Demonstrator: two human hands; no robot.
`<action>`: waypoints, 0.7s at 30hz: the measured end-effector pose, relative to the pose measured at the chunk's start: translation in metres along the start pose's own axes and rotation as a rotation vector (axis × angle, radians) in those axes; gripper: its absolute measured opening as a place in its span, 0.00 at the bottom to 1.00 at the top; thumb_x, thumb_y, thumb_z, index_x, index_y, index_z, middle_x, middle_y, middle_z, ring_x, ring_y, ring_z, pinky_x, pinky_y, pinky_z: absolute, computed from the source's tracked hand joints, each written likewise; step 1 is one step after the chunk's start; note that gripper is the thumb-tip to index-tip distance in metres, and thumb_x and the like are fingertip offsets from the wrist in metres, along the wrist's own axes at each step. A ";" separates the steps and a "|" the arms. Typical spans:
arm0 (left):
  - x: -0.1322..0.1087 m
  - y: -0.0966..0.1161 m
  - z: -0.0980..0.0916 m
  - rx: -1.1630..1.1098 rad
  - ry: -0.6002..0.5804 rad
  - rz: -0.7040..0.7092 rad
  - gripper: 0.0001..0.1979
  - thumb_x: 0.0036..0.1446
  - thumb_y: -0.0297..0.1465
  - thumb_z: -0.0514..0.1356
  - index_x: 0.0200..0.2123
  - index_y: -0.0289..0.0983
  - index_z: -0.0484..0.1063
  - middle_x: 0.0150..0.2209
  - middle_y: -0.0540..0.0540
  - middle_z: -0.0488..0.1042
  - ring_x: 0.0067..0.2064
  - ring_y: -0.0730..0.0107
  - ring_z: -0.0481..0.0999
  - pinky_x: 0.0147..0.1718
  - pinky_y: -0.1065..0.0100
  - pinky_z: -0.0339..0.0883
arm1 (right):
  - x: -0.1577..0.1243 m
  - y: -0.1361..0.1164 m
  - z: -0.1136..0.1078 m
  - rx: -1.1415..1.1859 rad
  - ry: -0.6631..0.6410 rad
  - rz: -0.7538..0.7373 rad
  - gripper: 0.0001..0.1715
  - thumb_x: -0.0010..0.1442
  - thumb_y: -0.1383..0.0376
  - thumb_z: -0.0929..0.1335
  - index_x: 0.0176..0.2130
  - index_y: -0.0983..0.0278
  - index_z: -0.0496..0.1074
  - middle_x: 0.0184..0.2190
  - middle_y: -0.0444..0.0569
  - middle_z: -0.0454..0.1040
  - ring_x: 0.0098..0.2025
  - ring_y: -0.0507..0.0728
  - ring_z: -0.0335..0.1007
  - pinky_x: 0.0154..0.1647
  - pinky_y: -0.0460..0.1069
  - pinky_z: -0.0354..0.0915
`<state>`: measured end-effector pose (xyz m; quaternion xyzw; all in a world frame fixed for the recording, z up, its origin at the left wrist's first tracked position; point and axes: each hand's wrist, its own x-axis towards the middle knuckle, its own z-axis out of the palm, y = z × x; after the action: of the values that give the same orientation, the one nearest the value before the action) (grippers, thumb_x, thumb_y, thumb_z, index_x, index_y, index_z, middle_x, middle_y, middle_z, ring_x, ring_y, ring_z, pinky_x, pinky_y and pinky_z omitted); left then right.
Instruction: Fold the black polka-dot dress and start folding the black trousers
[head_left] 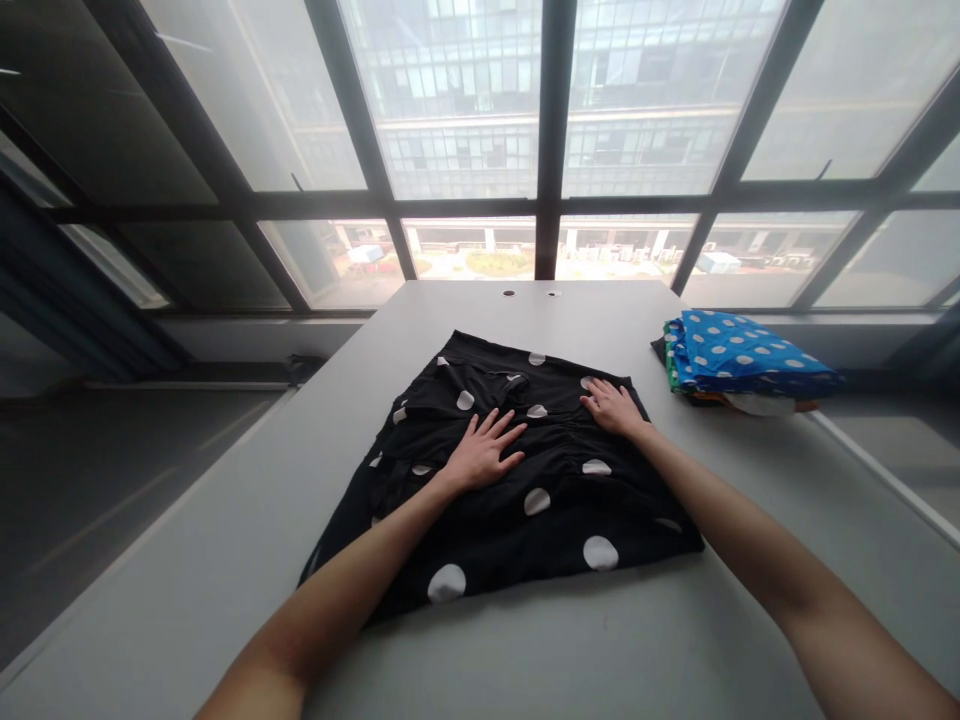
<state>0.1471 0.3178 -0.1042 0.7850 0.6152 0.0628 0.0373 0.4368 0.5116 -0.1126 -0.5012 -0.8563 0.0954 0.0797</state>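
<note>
A black garment with white polka dots [555, 510] lies spread and partly folded on the grey table [225, 560]. My left hand [484, 450] rests flat on its middle, fingers apart, palm down. My right hand [613, 407] lies flat on the garment's far right part, fingers spread toward the left. Neither hand grips the cloth; both press on its wrinkled surface.
A stack of folded clothes, topped by a blue one with white dots [739, 360], sits at the table's right edge. Two small holes [531, 294] mark the table's far end. Large windows [480, 150] stand beyond the table.
</note>
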 end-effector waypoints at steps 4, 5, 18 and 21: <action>0.000 0.000 0.000 0.000 -0.015 -0.002 0.33 0.71 0.55 0.49 0.74 0.54 0.54 0.77 0.51 0.46 0.77 0.48 0.43 0.72 0.37 0.39 | 0.004 0.017 0.005 0.009 0.045 0.123 0.41 0.75 0.48 0.52 0.74 0.70 0.55 0.76 0.62 0.48 0.77 0.64 0.40 0.75 0.66 0.39; 0.000 0.000 0.000 0.001 -0.017 -0.003 0.33 0.71 0.55 0.49 0.74 0.54 0.54 0.77 0.51 0.45 0.77 0.48 0.43 0.72 0.37 0.39 | 0.005 0.022 0.006 0.013 0.053 0.152 0.42 0.75 0.48 0.52 0.74 0.71 0.55 0.76 0.63 0.48 0.78 0.65 0.40 0.75 0.66 0.39; -0.001 0.001 -0.001 -0.012 -0.012 0.001 0.33 0.71 0.55 0.49 0.74 0.55 0.54 0.77 0.51 0.46 0.77 0.48 0.43 0.72 0.37 0.39 | -0.022 0.025 -0.009 0.117 0.276 0.188 0.41 0.74 0.51 0.52 0.72 0.73 0.58 0.75 0.65 0.51 0.77 0.67 0.44 0.74 0.65 0.45; 0.000 0.001 -0.001 -0.015 -0.009 0.000 0.33 0.71 0.55 0.49 0.74 0.55 0.54 0.77 0.51 0.47 0.77 0.48 0.43 0.72 0.37 0.39 | -0.063 0.025 0.000 0.154 0.298 0.063 0.38 0.74 0.50 0.54 0.70 0.68 0.63 0.73 0.63 0.56 0.75 0.67 0.49 0.73 0.64 0.51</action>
<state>0.1477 0.3173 -0.1034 0.7850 0.6144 0.0641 0.0459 0.4880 0.4688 -0.1210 -0.5289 -0.8090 0.0877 0.2411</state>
